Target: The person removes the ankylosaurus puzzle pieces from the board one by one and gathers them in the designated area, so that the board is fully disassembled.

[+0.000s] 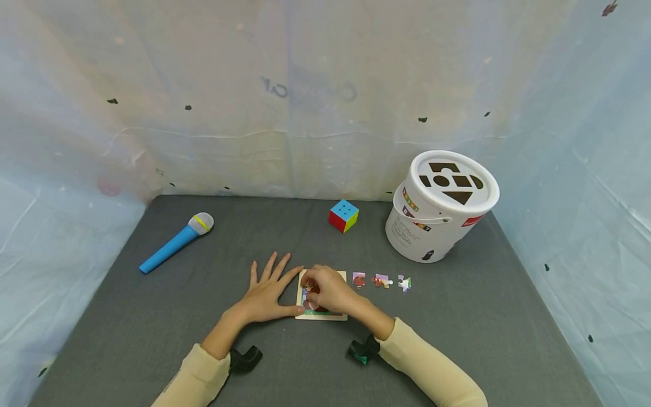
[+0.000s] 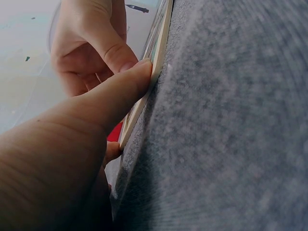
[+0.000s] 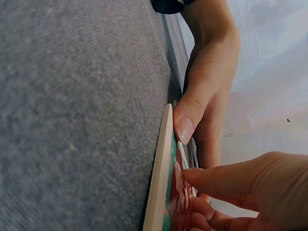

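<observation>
A small jigsaw puzzle board (image 1: 321, 317) with a pale wooden frame lies flat on the grey cloth, partly filled with coloured pieces. My left hand (image 1: 265, 298) is spread at its left side, thumb on the near left corner and index finger by the far left one. In the left wrist view the left thumb (image 2: 120, 89) presses the frame's edge. Over the board, my right hand (image 1: 330, 289) has curled fingers and pinches a puzzle piece (image 3: 183, 155), mostly hidden by the fingers, close against the picture. Three loose puzzle pieces (image 1: 382, 281) lie in a row to the right.
Behind the board stands a puzzle cube (image 1: 343, 216). A white lidded bucket (image 1: 424, 226) with shaped holes is at the back right. On the left lies a blue toy microphone (image 1: 175, 244). Plastic sheeting (image 1: 325, 113) hangs around the table's back and sides.
</observation>
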Action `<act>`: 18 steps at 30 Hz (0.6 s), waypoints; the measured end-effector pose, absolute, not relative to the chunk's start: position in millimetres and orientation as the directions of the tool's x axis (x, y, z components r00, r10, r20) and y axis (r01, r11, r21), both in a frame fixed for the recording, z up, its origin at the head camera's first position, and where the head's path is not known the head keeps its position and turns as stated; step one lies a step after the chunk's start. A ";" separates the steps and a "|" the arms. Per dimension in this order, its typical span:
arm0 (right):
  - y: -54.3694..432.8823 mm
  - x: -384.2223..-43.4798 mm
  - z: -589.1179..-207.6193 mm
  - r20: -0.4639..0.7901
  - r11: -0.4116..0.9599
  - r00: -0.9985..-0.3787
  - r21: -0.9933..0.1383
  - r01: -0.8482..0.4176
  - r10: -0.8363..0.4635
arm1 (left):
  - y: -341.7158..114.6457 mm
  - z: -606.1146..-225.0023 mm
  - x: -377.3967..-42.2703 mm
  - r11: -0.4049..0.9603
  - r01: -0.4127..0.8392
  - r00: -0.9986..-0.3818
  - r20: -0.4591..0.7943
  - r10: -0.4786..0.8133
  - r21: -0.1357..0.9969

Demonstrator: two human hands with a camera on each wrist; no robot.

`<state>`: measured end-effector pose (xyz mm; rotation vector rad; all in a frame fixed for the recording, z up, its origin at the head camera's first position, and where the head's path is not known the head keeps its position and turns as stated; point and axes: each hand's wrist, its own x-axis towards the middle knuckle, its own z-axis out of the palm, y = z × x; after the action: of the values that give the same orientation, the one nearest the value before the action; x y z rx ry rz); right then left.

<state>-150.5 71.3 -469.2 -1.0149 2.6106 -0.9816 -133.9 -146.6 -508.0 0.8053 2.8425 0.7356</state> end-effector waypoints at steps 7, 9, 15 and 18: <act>71.5 -150.3 -469.0 0.064 0.556 -0.751 -0.631 -0.540 -0.657 | -146.3 -507.0 -133.8 0.740 0.468 -0.855 0.036 0.517 0.483; 71.6 -150.7 -469.4 0.067 0.555 -0.751 -0.631 -0.542 -0.657 | -146.4 -505.7 -133.5 0.743 0.465 -0.856 0.032 0.515 0.480; 71.9 -151.2 -469.9 0.076 0.552 -0.745 -0.624 -0.554 -0.663 | -146.1 -503.3 -132.9 0.740 0.467 -0.855 0.033 0.518 0.484; 72.1 -151.1 -469.5 0.075 0.550 -0.740 -0.619 -0.560 -0.668 | -146.2 -503.4 -132.9 0.738 0.468 -0.854 0.036 0.518 0.487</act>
<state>-151.1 72.1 -469.5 -1.0448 2.6137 -0.9529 -132.9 -146.2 -503.4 0.8067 2.8327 0.7516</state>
